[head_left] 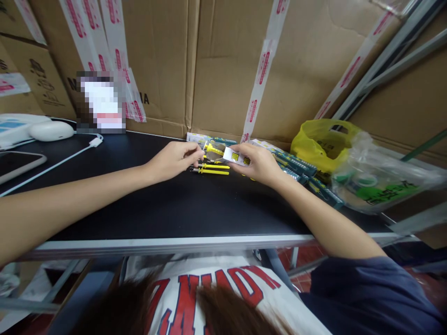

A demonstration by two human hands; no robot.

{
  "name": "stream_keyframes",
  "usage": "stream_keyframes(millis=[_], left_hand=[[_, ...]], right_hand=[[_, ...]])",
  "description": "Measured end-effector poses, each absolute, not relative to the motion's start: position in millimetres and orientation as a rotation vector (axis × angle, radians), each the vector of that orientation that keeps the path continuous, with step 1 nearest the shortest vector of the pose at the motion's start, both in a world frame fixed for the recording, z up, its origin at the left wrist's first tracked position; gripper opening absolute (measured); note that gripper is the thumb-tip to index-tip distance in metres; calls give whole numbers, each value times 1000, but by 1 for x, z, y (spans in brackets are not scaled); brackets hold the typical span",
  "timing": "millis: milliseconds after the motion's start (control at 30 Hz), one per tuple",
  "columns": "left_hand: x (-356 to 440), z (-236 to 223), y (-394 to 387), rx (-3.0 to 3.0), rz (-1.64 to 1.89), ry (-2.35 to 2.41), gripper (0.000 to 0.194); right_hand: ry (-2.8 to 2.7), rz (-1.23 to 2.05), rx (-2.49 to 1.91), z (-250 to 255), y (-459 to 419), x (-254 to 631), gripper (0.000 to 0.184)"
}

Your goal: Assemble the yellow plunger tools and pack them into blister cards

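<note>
My right hand (260, 163) grips a slim box (234, 156), white with yellow printed squares on the side facing me. The box's left end is open, and a yellow piece (213, 149) shows at it. My left hand (181, 156) is just left of that end, fingers curled and pinched together; what they hold, if anything, is too small to make out. On the table below lie several thin tools with yellow handles (214, 172) and dark metal tips pointing left, side by side under the box.
Several teal-and-yellow boxes (296, 160) lie behind and right of my right hand. Farther right are a yellow plastic bag (319, 144) and a clear bag (375, 186). A white cable (52, 165), a phone (21, 165) and a white case (51, 130) lie left. Cardboard cartons (226, 70) stand behind.
</note>
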State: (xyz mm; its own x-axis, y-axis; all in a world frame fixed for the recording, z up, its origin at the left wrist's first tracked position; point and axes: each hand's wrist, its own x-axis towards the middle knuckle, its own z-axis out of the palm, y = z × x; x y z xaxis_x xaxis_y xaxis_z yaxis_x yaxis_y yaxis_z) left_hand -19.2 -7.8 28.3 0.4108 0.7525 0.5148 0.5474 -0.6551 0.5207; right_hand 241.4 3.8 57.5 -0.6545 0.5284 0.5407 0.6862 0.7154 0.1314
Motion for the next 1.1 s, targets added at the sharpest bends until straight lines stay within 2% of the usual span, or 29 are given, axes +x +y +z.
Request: stream_keyframes(millis=[200, 367, 500, 600, 767, 1100], left_hand=[[-22, 36, -11, 2224, 1263, 1108, 33], [-19, 30, -10, 2274, 1150, 1183, 39], [-17, 22, -7, 2357, 1122, 1224, 36], [-16, 20, -5, 2413, 1113, 1156, 44], [-18, 20, 1, 2377, 1149, 1087, 30], [-18, 19, 2, 2245, 1145, 1054, 29]], right_hand=[[-2459, -503, -919, 57, 5, 243, 37], [-2455, -498, -918, 60, -1, 239, 37], [-2448, -473, -921, 60, -3, 237, 37], [-2446, -443, -900, 60, -4, 236, 38], [-2465, -447, -883, 60, -5, 237, 38], [-2488, -400, -855, 58, 2, 241, 40]])
